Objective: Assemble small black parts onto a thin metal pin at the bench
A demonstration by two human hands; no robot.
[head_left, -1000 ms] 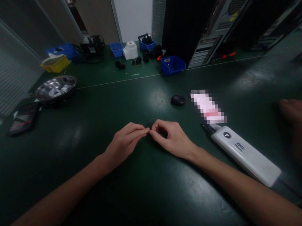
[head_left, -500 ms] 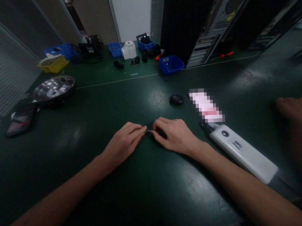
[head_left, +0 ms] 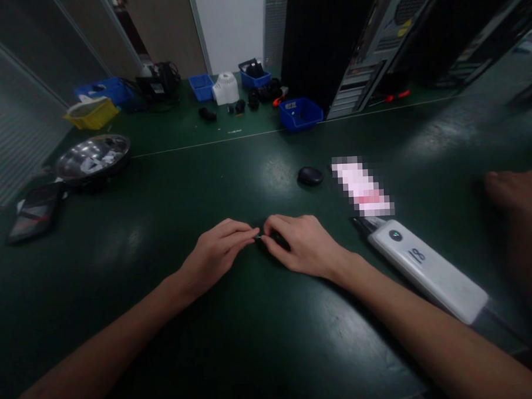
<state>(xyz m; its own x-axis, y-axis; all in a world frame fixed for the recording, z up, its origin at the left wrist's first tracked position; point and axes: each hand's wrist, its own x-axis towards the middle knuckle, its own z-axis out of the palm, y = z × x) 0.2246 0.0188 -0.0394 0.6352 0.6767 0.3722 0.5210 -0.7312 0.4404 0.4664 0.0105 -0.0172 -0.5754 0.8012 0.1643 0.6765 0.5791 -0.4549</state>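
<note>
Over the dark green tabletop [head_left: 181,185], my left hand [head_left: 221,244] pinches a tiny dark and greenish piece [head_left: 257,237] between thumb and fingertips. My right hand [head_left: 298,242] meets it from the other side, its thumb and forefinger closed at the piece's right end. A small light glint shows between the two sets of fingertips. The piece is mostly covered by the fingers, too small to name. Whether the right fingers grip the same piece or a separate part cannot be made out.
A black computer mouse [head_left: 310,176] lies beyond my right hand. Right of it are a pixelated phone-shaped thing [head_left: 362,186] and a white device marked 18 [head_left: 428,272]. Another person's hand [head_left: 517,194] rests far right. A steel bowl [head_left: 66,167] and blue bin [head_left: 301,117] stand farther back.
The right fingertips drew slightly away, showing more of the small piece, then closed in on it again a little lower. My left hand stays nearly in place; the view shifts slightly.
</note>
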